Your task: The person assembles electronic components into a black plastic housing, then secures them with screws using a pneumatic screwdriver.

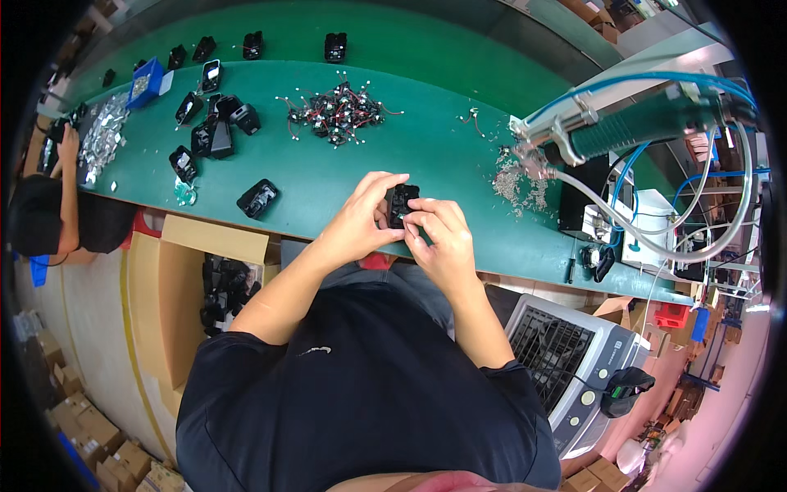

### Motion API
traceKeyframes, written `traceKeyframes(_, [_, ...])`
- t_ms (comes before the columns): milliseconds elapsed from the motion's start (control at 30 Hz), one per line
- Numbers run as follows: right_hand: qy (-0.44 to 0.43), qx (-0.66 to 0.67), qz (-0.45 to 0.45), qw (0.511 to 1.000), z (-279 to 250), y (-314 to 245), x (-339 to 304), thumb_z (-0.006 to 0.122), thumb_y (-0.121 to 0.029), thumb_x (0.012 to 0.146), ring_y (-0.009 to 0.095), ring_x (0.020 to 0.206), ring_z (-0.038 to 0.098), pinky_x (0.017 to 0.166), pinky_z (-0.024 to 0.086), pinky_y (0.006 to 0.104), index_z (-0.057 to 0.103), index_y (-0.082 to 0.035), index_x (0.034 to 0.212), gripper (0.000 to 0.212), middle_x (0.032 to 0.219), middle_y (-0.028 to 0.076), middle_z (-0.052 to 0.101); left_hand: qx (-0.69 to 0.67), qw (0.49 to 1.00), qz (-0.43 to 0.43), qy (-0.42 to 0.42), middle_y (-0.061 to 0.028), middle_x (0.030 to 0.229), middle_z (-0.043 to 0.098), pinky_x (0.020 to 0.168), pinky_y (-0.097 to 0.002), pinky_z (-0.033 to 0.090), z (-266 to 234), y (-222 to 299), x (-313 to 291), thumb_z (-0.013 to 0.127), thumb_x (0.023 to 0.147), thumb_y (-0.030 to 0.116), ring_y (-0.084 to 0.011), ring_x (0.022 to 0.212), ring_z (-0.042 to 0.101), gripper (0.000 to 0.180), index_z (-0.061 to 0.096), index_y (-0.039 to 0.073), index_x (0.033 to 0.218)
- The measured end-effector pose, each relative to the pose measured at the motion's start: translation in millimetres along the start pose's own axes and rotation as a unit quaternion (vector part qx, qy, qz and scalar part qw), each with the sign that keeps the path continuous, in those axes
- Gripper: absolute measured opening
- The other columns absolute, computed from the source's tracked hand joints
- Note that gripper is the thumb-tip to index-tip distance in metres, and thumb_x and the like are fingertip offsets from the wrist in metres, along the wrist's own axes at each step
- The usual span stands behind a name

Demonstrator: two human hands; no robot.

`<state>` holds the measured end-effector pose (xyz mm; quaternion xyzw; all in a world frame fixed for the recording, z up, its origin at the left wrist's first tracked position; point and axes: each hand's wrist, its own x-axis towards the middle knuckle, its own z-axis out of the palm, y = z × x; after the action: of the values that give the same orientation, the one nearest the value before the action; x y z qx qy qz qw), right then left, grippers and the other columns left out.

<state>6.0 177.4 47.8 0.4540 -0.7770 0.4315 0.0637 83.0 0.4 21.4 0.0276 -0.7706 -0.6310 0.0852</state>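
A small black plastic housing [400, 202] is held just above the green bench's front edge, its hollow side facing up. My left hand [361, 215] is closed around its left side, thumb below and fingers above. At its right side, the bent fingers of my right hand [444, 239] press together against the housing's inside and edge. Whether a small part sits between those fingertips is hidden. Beyond my hands lies a pile of small wired parts [340, 113] with red and black leads. Another open black housing [258, 198] rests left of my left hand.
Several black housings [215, 135] cluster at the left, near a blue bin [146, 84]. Small screws [518, 184] lie scattered at right, below a green hose-fed tool [631, 127]. A co-worker's arm [69, 189] reaches onto the bench at far left. An open carton [164, 287] stands below.
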Motion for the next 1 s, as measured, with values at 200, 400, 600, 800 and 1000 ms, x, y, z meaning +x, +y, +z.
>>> traceKeyframes(200, [-0.013,-0.017,-0.006,1.0,-1.1,2.1,-0.7,0.078,0.004,0.071,0.031,0.098,0.065,0.082,0.055,0.0403,0.07,-0.005,0.092,0.023,0.11,0.011,0.07,0.017,0.999,-0.028,-0.025,-0.0118,0.139,0.047,0.073,-0.0286,0.057,-4.4,7.3,-0.9,0.084,0.072,-0.006,-0.0137,0.088,0.061,0.087,0.049,0.011,0.15])
traceKeyframes(400, [-0.034,-0.045,0.006,0.998,2.6,-4.9,1.4,0.076,0.001,0.074,0.031,0.097,0.065,0.082,0.056,0.0419,0.07,-0.004,0.09,0.018,0.106,0.011,0.068,0.062,0.998,0.016,-0.021,-0.0111,0.137,0.049,0.071,-0.0281,0.057,-5.0,6.1,-2.0,0.085,0.071,-0.004,-0.0147,0.086,0.06,0.087,0.05,0.012,0.15])
traceKeyframes(600, [-0.038,-0.058,0.039,0.997,8.2,-5.8,-2.3,0.077,0.002,0.074,0.03,0.095,0.064,0.08,0.055,0.0409,0.072,-0.005,0.091,0.019,0.105,0.01,0.066,0.077,0.997,0.014,-0.027,-0.0102,0.136,0.049,0.071,-0.0285,0.057,-2.3,5.8,-2.2,0.084,0.071,-0.005,-0.0154,0.086,0.061,0.086,0.051,0.013,0.148])
traceKeyframes(800, [-0.033,-0.056,0.107,0.992,6.1,-13.9,1.7,0.078,-0.003,0.076,0.031,0.091,0.06,0.079,0.053,0.0426,0.072,-0.005,0.09,0.016,0.098,0.009,0.061,0.07,0.997,0.023,-0.005,-0.0107,0.137,0.049,0.071,-0.0292,0.057,0.8,1.6,-1.1,0.083,0.07,-0.007,-0.0158,0.085,0.062,0.08,0.054,0.011,0.142])
traceKeyframes(1000, [-0.013,-0.115,0.132,0.984,6.8,-16.5,5.9,0.078,-0.003,0.076,0.03,0.089,0.06,0.077,0.052,0.0429,0.073,-0.005,0.087,0.013,0.096,0.009,0.06,0.177,0.973,0.146,0.018,-0.0149,0.128,0.059,0.089,-0.0401,0.058,1.4,2.0,12.5,0.087,0.065,0.001,-0.0314,0.107,0.065,0.075,0.056,0.006,0.133])
